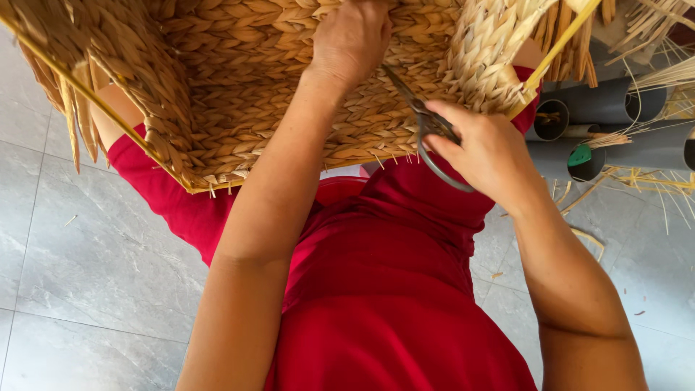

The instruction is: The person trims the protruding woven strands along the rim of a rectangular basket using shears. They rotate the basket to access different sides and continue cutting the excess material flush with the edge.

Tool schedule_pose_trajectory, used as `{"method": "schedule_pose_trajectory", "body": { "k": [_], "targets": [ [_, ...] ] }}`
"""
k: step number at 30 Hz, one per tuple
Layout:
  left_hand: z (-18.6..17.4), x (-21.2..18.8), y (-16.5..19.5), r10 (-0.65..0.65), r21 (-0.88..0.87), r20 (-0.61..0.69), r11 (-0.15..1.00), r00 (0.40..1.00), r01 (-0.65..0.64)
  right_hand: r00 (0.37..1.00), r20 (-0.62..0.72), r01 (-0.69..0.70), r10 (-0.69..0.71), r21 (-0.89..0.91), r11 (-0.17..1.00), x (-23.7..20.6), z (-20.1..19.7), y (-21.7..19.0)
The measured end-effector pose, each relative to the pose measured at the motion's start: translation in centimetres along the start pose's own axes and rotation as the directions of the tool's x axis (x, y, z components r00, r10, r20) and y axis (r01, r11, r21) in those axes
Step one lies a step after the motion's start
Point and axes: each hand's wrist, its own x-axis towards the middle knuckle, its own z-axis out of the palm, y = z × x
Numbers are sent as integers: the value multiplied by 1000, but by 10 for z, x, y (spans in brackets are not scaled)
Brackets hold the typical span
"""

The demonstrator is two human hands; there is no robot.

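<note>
Right hand (486, 148) grips scissors (427, 123); braided straw basket (239, 87) tan.

Basket-weaving workshop: loose straw strands (655, 181) (scattered) on grey tiled floor (87, 246)

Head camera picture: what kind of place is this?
Probably a home basket-weaving spot: a big woven basket on the lap, scissors in the right hand, loose straw on a tiled floor.

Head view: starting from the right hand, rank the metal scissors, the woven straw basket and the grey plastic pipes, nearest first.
1. Metal scissors: in the grip of the right hand.
2. Woven straw basket: just up and left, where the scissor blades reach it.
3. Grey plastic pipes: farthest, lying on the floor off to the right.
</note>
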Motion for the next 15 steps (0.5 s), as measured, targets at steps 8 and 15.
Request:
{"method": "schedule_pose_trajectory", "body": {
  "k": [8, 15],
  "targets": [
    [-36, -37, -11, 119, -436, 455, 894, 883, 104, 978, -36, -203, 204, 35, 979, -48, -5, 11],
    [-43, -51, 0, 116, -437, 595, 877, 795, 199, 989, 54, -140, 140, 7, 990, -50, -24, 21]
  ]
}}
